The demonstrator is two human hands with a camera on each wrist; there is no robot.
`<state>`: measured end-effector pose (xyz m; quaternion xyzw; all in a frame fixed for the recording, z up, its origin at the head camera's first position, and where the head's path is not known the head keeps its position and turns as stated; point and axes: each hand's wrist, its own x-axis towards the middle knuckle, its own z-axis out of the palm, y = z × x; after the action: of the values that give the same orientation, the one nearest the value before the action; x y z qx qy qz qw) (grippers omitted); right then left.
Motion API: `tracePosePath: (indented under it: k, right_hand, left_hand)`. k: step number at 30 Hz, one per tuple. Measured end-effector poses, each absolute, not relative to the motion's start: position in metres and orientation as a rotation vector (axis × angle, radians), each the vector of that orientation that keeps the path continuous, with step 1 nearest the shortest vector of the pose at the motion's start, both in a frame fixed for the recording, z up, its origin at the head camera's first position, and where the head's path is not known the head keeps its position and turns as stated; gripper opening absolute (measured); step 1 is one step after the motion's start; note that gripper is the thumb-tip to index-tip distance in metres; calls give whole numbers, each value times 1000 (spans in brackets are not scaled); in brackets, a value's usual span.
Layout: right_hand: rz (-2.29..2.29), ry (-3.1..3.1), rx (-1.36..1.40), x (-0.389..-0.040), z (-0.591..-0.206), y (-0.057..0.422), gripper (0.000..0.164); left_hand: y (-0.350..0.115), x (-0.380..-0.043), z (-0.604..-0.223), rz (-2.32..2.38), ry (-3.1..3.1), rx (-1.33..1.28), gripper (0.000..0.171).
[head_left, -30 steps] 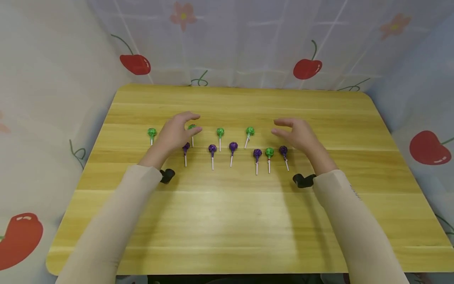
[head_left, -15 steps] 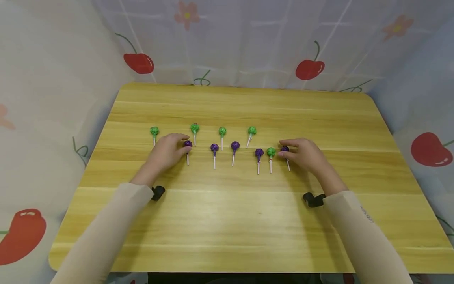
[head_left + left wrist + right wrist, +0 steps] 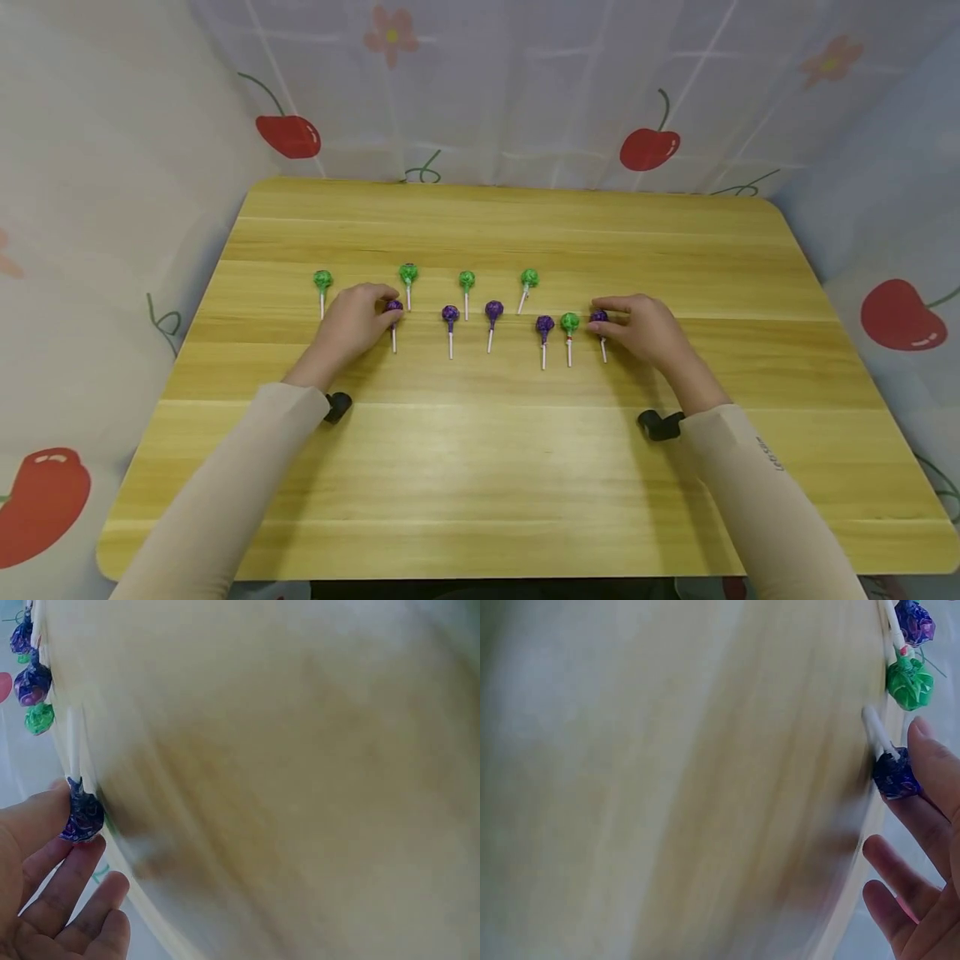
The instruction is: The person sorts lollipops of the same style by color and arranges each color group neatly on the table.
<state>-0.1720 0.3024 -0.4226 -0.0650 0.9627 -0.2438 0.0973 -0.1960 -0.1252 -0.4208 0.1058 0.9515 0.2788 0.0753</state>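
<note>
In the head view, my left hand pinches the head of the leftmost purple lollipop between thumb and index finger. The left wrist view shows this purple lollipop with the thumb on one side and the other fingers spread loosely. Over on the right, my right hand has thumb and index finger around the head of the rightmost purple lollipop. Its white stick points toward the wrist camera in the right wrist view, where the purple wrapper shows between thumb and index finger.
Between the hands lie purple lollipops, one at the middle, and a green lollipop. Several more green ones, such as the far-left green lollipop, form a row behind. All are on a wooden table, with cherry-print curtains around it.
Both hands have come down and nearer from above the table onto the two outer purple lollipops. The right one's stick has turned slightly straighter. In the last half second the hands hardly moved.
</note>
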Motion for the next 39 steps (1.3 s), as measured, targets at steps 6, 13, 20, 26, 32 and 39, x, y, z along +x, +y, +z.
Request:
tracePosePath:
  k: [6,13,20,26,32,39]
  right_hand:
    - [-698,2860,-202,-173,-426,304,46]
    - [-681,2877,-219,-174,-426,303,45]
    - [-666,2880,-203,-173,-425,302,46]
    - [-655,2865,-187,-173,-424,301,47]
    - [-657,2870,-186,-173,-424,300,47]
    - [-671,2891,-216,-173,-422,296,46]
  left_hand:
    - [-122,-195,-421,824,2856,333,30]
    - [-121,-195,-421,787,2873,333,29]
    - [-121,-196,-421,776,2876,343,29]
    - [-121,-197,-422,764,2882,362,29]
    - [-121,-197,-422,765,2881,359,30]
    - [-121,-196,-421,783,2872,360,29]
